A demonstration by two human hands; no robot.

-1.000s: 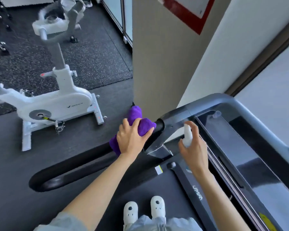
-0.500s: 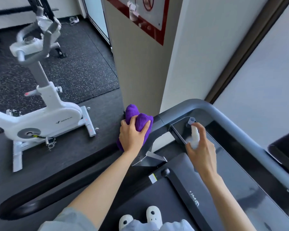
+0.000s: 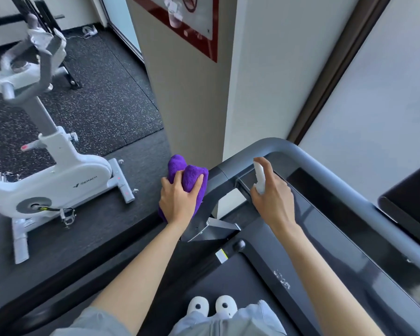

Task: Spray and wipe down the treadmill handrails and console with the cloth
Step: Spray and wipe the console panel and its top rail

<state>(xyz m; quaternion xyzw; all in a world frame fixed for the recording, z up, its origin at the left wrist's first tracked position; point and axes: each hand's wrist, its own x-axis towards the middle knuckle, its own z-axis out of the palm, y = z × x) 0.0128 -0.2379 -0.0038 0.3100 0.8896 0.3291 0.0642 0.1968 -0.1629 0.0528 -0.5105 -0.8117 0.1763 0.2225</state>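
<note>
My left hand [image 3: 178,201] grips a bunched purple cloth [image 3: 189,177] and presses it on the black left handrail [image 3: 87,258] of the treadmill, close to where the rail meets the grey front bar [image 3: 284,147]. A small white spray bottle [image 3: 260,177] is held in my right hand [image 3: 273,197], the forefinger on its top, over the left end of the dark glossy console [image 3: 344,221]. Most of the bottle is hidden by the fingers.
A white exercise bike [image 3: 58,180] stands on the dark floor to the left. A beige pillar [image 3: 182,93] with a red-framed sign rises just beyond the handrail. My white shoes [image 3: 212,307] stand on the treadmill belt. A window is on the right.
The cloth and my left hand have slid forward along the handrail toward the front corner. My right hand has lifted the bottle up over the console's left end. The view has tilted upward.
</note>
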